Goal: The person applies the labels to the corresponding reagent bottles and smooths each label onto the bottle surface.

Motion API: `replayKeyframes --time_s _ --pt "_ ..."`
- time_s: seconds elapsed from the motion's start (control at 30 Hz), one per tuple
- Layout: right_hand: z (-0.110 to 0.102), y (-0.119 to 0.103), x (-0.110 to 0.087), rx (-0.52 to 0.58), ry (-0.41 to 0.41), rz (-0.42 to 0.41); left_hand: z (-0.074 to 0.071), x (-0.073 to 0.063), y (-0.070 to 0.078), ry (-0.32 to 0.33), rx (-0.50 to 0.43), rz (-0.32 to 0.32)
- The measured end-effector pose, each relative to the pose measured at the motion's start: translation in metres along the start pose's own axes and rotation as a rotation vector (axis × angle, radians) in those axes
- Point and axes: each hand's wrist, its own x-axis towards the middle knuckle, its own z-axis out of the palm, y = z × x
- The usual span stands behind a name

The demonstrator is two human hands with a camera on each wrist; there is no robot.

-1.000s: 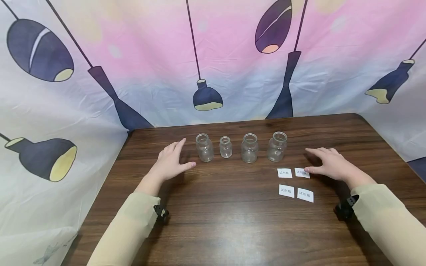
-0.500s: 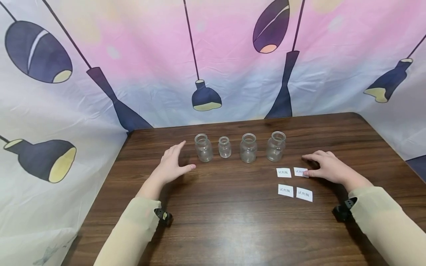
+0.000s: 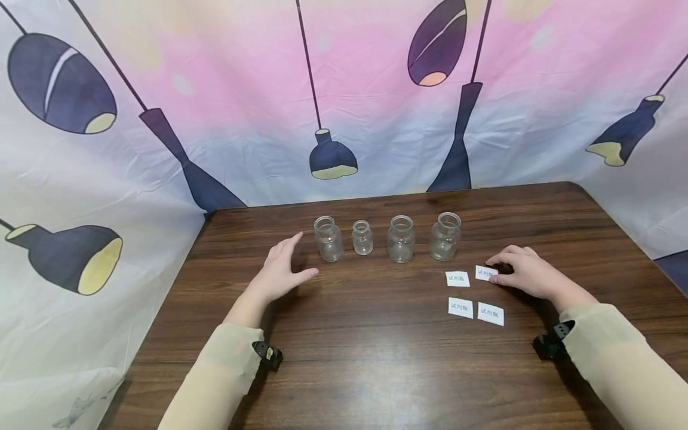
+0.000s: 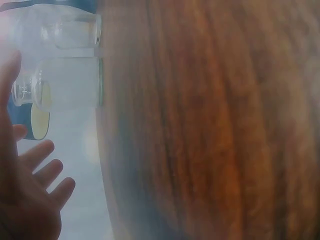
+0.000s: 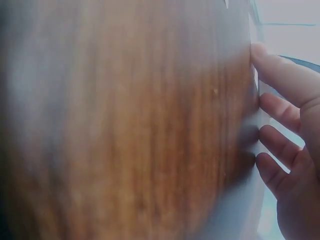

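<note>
Four small white paper labels with handwritten characters lie on the table in the head view. The thumb of my right hand (image 3: pixel 524 272) touches the right edge of the far right label (image 3: pixel 484 272). Its bent fingers stay apart from the thumb, with fingertips at the tabletop in the right wrist view. My left hand (image 3: pixel 279 272) is spread with nothing in it, left of the leftmost glass jar (image 3: pixel 329 240). Beside that jar stand a smaller jar (image 3: pixel 362 238) and two further jars, the middle one (image 3: pixel 401 240) and the rightmost one (image 3: pixel 445 237). All are clear, uncapped and upright.
The brown wooden table (image 3: pixel 344 358) meets a fabric backdrop (image 3: pixel 258 155) printed with lamps at its back and left. Near the right hand lie the far left label (image 3: pixel 457 279) and two closer labels, left (image 3: pixel 460 308) and right (image 3: pixel 491 313).
The far right label has slid slightly away from me under the right thumb. The right fingers have bent more and the hand has shifted a little left. The left hand has barely moved.
</note>
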Motion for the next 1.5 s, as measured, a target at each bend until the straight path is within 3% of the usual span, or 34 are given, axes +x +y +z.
replayKeyframes --time_s 0.83,1.5 --pt "0.006 -0.003 -0.005 0.037 0.006 0.01 0.01 -0.003 0.006 0.011 -0.046 0.001" --pt "0.013 -0.01 0.0 0.056 0.073 -0.015 0.015 -0.008 0.01 0.003 -0.075 0.027"
